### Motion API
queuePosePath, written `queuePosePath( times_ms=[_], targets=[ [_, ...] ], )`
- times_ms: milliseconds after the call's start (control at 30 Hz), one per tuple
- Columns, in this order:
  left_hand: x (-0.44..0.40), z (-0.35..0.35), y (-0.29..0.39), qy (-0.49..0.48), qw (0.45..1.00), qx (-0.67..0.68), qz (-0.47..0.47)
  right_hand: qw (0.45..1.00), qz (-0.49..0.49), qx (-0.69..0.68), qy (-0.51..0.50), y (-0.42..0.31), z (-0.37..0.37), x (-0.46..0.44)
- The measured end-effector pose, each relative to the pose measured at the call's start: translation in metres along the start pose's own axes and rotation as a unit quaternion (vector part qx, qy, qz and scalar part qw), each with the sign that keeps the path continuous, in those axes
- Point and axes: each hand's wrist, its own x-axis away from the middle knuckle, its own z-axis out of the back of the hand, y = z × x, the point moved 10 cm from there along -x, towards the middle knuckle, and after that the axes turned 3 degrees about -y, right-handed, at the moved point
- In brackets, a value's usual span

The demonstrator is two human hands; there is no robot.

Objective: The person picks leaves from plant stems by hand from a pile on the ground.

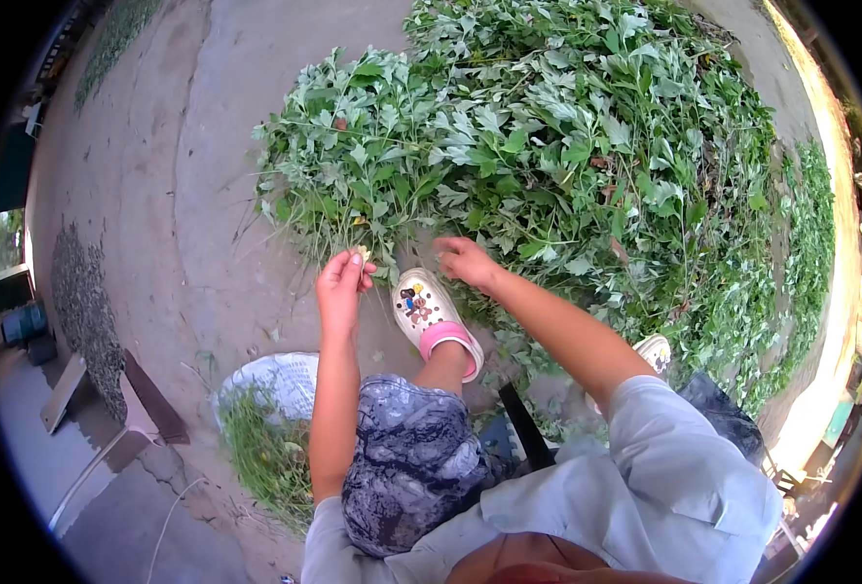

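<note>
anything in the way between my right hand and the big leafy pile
Nothing visible: your right hand is at the near edge of the leafy pile. The pale clog is on the near side of that hand, not between them.

Qty approx. as seen: 2 hands, i.e. 1 L hand + 1 R hand; 1 pale bit; 2 clogs, 2nd only partly in view; 1 lg. leaf pile, indiv. leaves/stems too many to ct.; 1 strip of greens at far R; 1 green patch top L; 1 dk. patch mid L; 1 wht. sack; 1 grass heap; 1 blk. bar; 1 blue bucket. Bkgd. items at R edge too sm. to ct.
</note>
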Motion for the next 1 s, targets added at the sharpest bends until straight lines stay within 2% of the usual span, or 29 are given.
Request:
queuePosePath(
  times_ms=[33, 100, 133, 167, 200, 233, 300, 367, 400, 433, 500, 533, 567, 633, 700, 733, 800, 833, 867, 900, 933, 1000],
  targets=[
    [0.005, -0.002, -0.013, -0.01, 0.992, 0.111, 0.06, 1.0, -0.002, -0.001, -0.001, -0.006, -0.006, -0.013],
    [0.01, -0.007, -0.017, -0.031, 0.983, 0.159, 0.093, 0.997, -0.066, -0.016, 0.04, 0.001, -0.006, -0.033],
    [0.014, -0.016, -0.019, -0.048, 0.965, 0.228, 0.119, 0.991, -0.099, -0.04, 0.082, 0.012, -0.003, -0.041],
    [0.018, -0.024, -0.022, -0.064, 0.942, 0.296, 0.144, 0.991, -0.102, -0.039, 0.08, 0.018, 0.0, -0.044],
    [0.018, -0.023, -0.025, -0.062, 0.942, 0.297, 0.146, 0.991, -0.097, -0.063, 0.066, 0.015, -0.001, -0.041],
    [0.017, -0.031, -0.025, -0.098, 0.93, 0.32, 0.154, 0.991, -0.09, -0.087, 0.053, 0.008, -0.002, -0.036],
    [0.017, -0.041, -0.023, -0.134, 0.915, 0.347, 0.158, 0.994, -0.064, -0.075, 0.053, -0.001, -0.005, -0.012],
    [0.018, -0.052, -0.02, -0.143, 0.93, 0.306, 0.147, 0.987, 0.147, -0.001, 0.07, -0.046, -0.012, 0.026],
    [0.021, -0.057, -0.024, -0.164, 0.931, 0.289, 0.149, 0.976, 0.202, 0.045, 0.059, -0.07, -0.026, 0.057],
    [0.024, -0.06, -0.022, -0.167, 0.931, 0.291, 0.147, 0.961, 0.257, 0.091, 0.049, -0.096, -0.042, 0.088],
    [0.044, -0.091, 0.001, -0.315, 0.888, 0.31, 0.125, 0.949, 0.283, 0.135, -0.017, -0.107, -0.069, 0.122],
    [0.053, -0.094, 0.007, -0.326, 0.886, 0.299, 0.137, 0.925, 0.321, 0.204, -0.016, -0.109, -0.076, 0.134],
    [0.057, -0.091, 0.009, -0.329, 0.887, 0.297, 0.13, 0.922, 0.328, 0.207, -0.015, -0.11, -0.079, 0.146],
    [0.067, -0.082, 0.022, -0.327, 0.876, 0.34, 0.099, 0.949, 0.259, 0.177, -0.044, -0.102, -0.085, 0.162],
    [0.081, -0.046, 0.029, -0.241, 0.909, 0.332, 0.078, 0.958, 0.237, 0.154, -0.054, -0.098, -0.084, 0.182],
    [0.09, -0.016, 0.029, -0.209, 0.92, 0.327, 0.06, 0.947, 0.243, 0.202, -0.055, -0.095, -0.083, 0.191],
    [0.116, 0.061, 0.015, -0.105, 0.973, 0.199, 0.049, 0.918, 0.281, 0.279, -0.023, -0.089, -0.076, 0.211],
    [0.134, 0.103, 0.007, -0.041, 0.996, 0.054, 0.062, 0.915, 0.292, 0.278, -0.023, -0.086, -0.073, 0.22],
    [0.156, 0.149, -0.001, 0.026, 0.993, -0.092, 0.074, 0.916, 0.265, 0.3, -0.013, -0.077, -0.069, 0.226],
    [0.177, 0.19, -0.016, 0.025, 0.949, -0.306, 0.074, 0.917, 0.237, 0.322, -0.001, -0.067, -0.064, 0.233],
    [0.202, 0.227, -0.023, 0.05, 0.786, -0.613, 0.062, 0.925, 0.218, 0.311, 0.006, -0.06, -0.06, 0.24],
    [0.259, 0.229, 0.007, 0.037, 0.588, -0.779, 0.215, 0.913, 0.231, 0.337, 0.005, -0.055, -0.062, 0.259]
  ],
)
